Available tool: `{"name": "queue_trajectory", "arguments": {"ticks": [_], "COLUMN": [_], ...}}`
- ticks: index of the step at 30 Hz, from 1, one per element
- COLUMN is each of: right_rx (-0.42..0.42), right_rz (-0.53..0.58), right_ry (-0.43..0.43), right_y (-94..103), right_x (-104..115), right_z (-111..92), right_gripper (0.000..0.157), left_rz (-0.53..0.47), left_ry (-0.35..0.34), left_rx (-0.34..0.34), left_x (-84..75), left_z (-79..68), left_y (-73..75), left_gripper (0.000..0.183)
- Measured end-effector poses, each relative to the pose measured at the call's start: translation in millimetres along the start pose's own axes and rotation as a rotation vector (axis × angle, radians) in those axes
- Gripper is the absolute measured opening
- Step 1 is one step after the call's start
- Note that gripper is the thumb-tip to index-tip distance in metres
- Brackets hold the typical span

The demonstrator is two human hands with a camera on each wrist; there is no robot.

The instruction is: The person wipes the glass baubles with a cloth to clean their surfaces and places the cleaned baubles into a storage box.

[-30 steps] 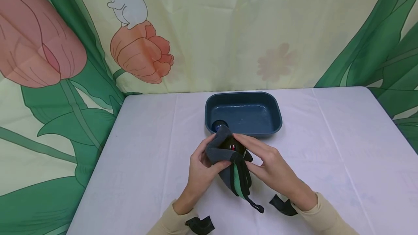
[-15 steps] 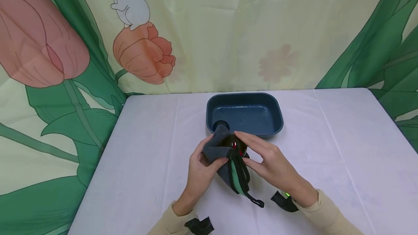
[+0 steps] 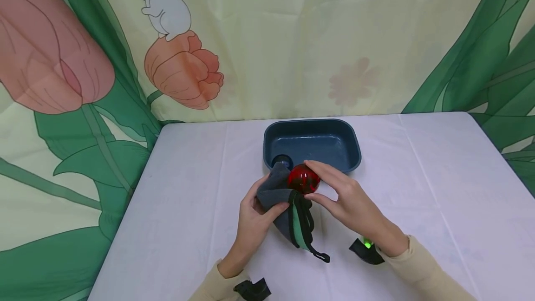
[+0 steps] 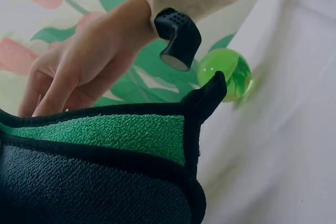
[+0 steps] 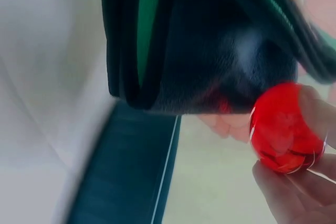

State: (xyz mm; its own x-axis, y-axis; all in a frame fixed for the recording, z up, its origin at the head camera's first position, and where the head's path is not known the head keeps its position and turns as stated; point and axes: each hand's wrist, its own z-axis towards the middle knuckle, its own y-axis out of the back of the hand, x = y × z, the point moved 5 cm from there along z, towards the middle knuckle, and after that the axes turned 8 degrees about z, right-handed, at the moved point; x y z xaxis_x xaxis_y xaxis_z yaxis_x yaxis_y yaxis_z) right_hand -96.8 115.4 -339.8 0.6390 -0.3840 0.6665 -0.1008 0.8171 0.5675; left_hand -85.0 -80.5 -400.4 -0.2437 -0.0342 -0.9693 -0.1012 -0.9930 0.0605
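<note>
My left hand (image 3: 255, 222) holds a folded dark blue-grey cloth (image 3: 271, 196) with black edging, a green terry side and a black hanging loop. Thumb on the near side, the other fingers are mostly hidden behind it. My right hand (image 3: 355, 203) pinches a clear red ball (image 3: 303, 179) between thumb and fingers, right beside the cloth's upper fold. In the right wrist view the red ball (image 5: 283, 124) sits at the fingertips, against the edge of the dark cloth (image 5: 220, 51). A clear green ball (image 4: 233, 61) lies on the table below the right wrist.
A dark blue rectangular tray (image 3: 355, 152) stands at the table's back edge, just beyond the hands. In its front left corner is a round dark blue thing (image 3: 282, 158), partly hidden by the cloth. A white cloth covers the table (image 3: 184, 189); a printed curtain (image 3: 284, 59) hangs behind.
The red ball has come out of the cloth's fold, up and to the right, in my right hand's fingers. The cloth in my left hand has shifted slightly left.
</note>
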Motion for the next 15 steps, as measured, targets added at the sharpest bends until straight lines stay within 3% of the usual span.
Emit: {"name": "queue_trajectory", "arguments": {"ticks": [15], "right_rx": [0.040], "right_rz": [-0.033], "right_ry": [-0.042], "right_y": [2.5], "right_x": [-20], "right_z": [13], "right_gripper": [0.065], "left_rz": [0.031], "left_ry": [0.082], "left_rx": [-0.005], "left_x": [8.6], "left_z": [-9.2], "left_y": [9.2], "left_gripper": [0.065]}}
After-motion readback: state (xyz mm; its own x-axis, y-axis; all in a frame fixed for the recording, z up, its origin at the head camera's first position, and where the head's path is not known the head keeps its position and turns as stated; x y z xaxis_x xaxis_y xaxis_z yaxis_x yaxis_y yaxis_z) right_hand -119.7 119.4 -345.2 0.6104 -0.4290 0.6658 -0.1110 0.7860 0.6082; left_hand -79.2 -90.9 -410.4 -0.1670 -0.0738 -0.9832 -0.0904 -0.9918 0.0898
